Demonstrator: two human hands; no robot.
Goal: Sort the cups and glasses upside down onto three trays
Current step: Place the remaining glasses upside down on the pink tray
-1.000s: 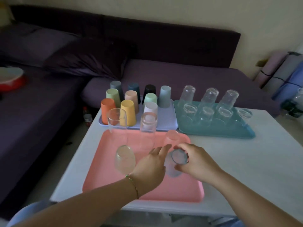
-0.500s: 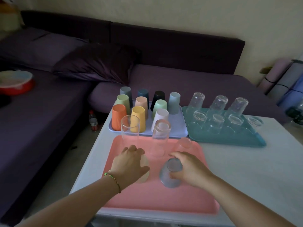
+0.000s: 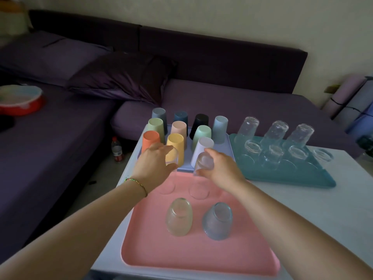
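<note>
On the pink tray (image 3: 197,257) two short tumblers stand upside down: a clear one (image 3: 178,217) and a bluish one (image 3: 218,221). At the tray's far end stand two tall clear glasses. My left hand (image 3: 153,164) grips the upper part of the left tall glass (image 3: 172,158). My right hand (image 3: 222,168) curls round the top of the right tall glass (image 3: 203,163). Behind them, the lavender tray (image 3: 224,146) carries several coloured cups upside down. The teal tray (image 3: 292,178) at the right holds several clear glasses upside down.
The trays sit on a white table (image 3: 323,209) pushed against a purple sofa (image 3: 222,93). A small bottle (image 3: 117,150) stands on the floor left of the table. A red bowl (image 3: 20,100) lies on the sofa at far left.
Both hands let go of the two short tumblers, which now stand upside down on the pink tray. The hands moved forward and closed on the two tall glasses at the tray's far end.
</note>
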